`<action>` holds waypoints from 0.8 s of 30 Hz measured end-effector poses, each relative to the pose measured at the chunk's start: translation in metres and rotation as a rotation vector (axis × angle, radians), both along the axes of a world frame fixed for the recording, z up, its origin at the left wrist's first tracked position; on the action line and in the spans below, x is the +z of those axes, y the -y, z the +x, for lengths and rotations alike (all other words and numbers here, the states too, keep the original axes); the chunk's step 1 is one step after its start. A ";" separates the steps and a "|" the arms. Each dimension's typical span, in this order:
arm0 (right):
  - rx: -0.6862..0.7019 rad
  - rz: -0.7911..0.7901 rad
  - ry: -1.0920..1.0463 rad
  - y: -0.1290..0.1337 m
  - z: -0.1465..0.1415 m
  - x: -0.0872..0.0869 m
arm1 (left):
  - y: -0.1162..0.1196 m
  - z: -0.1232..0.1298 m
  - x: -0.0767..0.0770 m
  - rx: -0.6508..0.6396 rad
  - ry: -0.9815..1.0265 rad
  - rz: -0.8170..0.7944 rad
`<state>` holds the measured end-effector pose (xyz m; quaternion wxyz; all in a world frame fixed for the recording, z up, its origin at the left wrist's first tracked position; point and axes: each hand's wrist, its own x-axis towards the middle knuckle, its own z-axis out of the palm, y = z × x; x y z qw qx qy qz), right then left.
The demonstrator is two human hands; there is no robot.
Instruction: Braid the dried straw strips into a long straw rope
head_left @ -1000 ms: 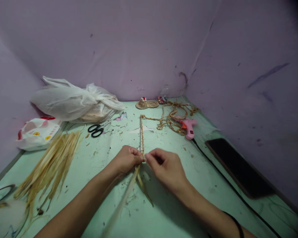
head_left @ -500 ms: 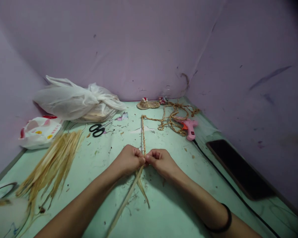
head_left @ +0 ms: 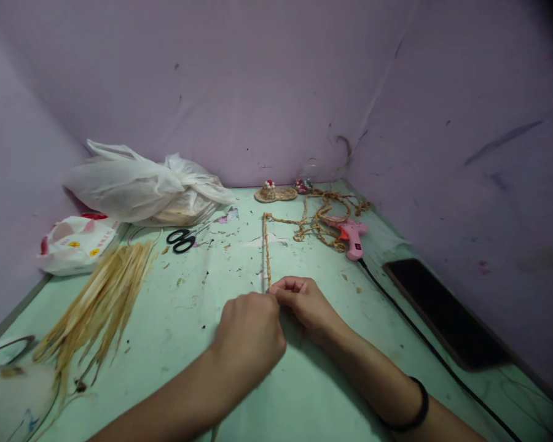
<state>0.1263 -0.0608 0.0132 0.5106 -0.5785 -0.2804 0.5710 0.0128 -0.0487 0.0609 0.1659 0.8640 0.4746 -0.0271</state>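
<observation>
Right hand [head_left: 306,301] is pinching the near end of the braided straw cord [head_left: 266,252], fingers curled tight on it. Left hand [head_left: 251,334] is a closed fist just in front of that pinch, knuckles toward my camera. It hides the loose strands, so I can't tell what it has hold of, if anything. The two hands are touching or nearly so.

The cord runs straight away from the pinch across the green table [head_left: 175,307], then bends right into a loose tangle of finished braid [head_left: 325,221] beside the pink glue gun [head_left: 350,236].

Risks as I read them:
- The pinch is the only thing I can see holding the last crossing. If it slackens, the braid could loosen at the working end.
- The left fist blocks my view of the strands, so a missed or twisted strand would go unseen from here.
- Pulling toward the body could drag the tangle into the glue gun or its cable [head_left: 424,344]. Can't tell if the gun is hot.
- The phone [head_left: 442,313] lies next to that cable on the right, so a snagged cable could shift it.

The raw straw bundle [head_left: 101,301] is well to the left, the scissors [head_left: 182,239] beyond it, both apart from the hands.
</observation>
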 end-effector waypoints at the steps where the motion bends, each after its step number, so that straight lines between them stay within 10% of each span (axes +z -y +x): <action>1: -0.006 -0.007 -0.016 0.000 0.000 0.001 | 0.007 0.002 -0.002 -0.010 -0.025 0.021; 6: 0.054 0.002 -0.094 0.000 0.003 0.001 | 0.004 0.000 0.001 -0.057 0.074 -0.059; 9: 0.081 0.023 -0.128 0.000 0.006 0.001 | -0.023 -0.006 0.006 0.143 0.364 -0.152; 12: 0.131 0.051 -0.160 0.000 0.008 0.001 | -0.041 -0.008 0.001 0.400 0.588 -0.614; 16: 0.217 0.067 -0.085 0.000 0.012 0.003 | -0.041 -0.005 -0.019 0.387 0.704 -1.081; 24: 0.260 0.242 0.523 -0.004 0.018 -0.019 | -0.031 0.006 -0.033 0.522 0.629 -0.806</action>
